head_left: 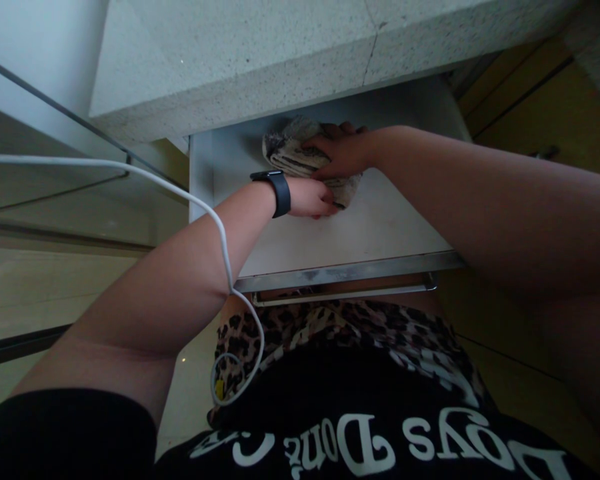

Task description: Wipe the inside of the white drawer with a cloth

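A folded cloth (291, 148), grey and cream with a dark pattern, lies inside a pulled-out white drawer (300, 243). My right hand (347, 150) reaches in from the right and grips it from above, thumb on its top layers and the other fingers over its far side. Along its near edge, my left hand (310, 197), with a dark watch on the wrist, has its fingers curled against the cloth. Both hands partly cover the cloth, and the left fingertips are partly hidden.
A speckled stone countertop (240, 67) overhangs the back of the drawer. The drawer's metal handle (345, 293) faces my body. A white cable (170, 187) runs across my left forearm. Yellowish cabinet fronts (525, 107) stand on the right.
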Demonstrator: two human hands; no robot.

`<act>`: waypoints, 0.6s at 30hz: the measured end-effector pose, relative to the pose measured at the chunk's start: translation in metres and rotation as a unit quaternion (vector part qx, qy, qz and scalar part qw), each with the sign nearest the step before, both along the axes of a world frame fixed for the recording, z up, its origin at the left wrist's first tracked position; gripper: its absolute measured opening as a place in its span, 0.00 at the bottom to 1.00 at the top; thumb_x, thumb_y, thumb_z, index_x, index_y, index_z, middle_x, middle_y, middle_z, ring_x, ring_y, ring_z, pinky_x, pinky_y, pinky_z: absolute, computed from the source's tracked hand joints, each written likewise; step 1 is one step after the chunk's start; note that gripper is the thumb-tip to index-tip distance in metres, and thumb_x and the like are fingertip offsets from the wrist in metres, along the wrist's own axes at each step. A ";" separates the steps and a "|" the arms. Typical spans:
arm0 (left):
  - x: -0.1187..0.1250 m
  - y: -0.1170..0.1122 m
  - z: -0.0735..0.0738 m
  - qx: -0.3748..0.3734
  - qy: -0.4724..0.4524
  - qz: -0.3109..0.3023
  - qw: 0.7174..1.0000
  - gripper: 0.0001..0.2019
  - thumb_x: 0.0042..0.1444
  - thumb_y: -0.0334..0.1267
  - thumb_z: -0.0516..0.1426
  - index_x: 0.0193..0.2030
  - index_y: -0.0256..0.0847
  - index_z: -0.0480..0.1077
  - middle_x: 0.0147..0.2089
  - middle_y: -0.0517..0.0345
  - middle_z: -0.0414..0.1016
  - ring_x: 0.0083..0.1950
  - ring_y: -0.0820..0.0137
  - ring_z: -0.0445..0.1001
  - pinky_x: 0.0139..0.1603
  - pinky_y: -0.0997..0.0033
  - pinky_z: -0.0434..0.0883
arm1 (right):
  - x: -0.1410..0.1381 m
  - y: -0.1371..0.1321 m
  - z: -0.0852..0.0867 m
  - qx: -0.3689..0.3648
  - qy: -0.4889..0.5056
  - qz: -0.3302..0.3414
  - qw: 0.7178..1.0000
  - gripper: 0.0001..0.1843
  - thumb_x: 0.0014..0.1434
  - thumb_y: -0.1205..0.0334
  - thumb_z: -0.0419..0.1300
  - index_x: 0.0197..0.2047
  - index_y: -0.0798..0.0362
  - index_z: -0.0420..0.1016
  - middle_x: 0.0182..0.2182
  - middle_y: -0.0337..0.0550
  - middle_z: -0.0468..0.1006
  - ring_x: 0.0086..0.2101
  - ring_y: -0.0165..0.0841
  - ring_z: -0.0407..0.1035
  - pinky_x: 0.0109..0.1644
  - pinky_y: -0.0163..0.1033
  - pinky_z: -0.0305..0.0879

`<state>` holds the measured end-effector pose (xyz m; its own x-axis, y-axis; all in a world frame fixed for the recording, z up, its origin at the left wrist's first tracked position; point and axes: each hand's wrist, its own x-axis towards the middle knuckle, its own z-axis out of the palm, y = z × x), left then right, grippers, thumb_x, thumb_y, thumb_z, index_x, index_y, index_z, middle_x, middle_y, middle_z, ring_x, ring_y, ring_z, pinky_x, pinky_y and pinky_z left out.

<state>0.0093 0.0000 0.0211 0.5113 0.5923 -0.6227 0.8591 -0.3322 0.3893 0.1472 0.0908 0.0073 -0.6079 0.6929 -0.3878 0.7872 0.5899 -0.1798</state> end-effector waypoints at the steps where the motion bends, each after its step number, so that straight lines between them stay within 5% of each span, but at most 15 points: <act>1: 0.000 0.000 0.000 0.001 0.003 0.002 1.000 0.23 0.67 0.55 0.50 0.45 0.39 0.78 0.44 0.53 0.81 0.42 0.67 0.74 0.43 0.69 0.64 | 0.000 0.000 0.000 0.001 -0.002 0.004 1.000 0.55 0.55 0.27 0.62 0.80 0.23 0.46 0.79 0.42 0.40 0.76 0.64 0.43 0.74 0.78 0.48; 18: 0.000 0.000 0.000 -0.002 -0.004 0.002 1.000 0.22 0.66 0.54 0.51 0.43 0.38 0.77 0.43 0.51 0.80 0.41 0.67 0.73 0.43 0.68 0.63 | -0.001 -0.002 0.004 -0.003 -0.008 0.014 1.000 0.52 0.59 0.32 0.61 0.81 0.27 0.46 0.78 0.49 0.41 0.75 0.66 0.41 0.74 0.78 0.47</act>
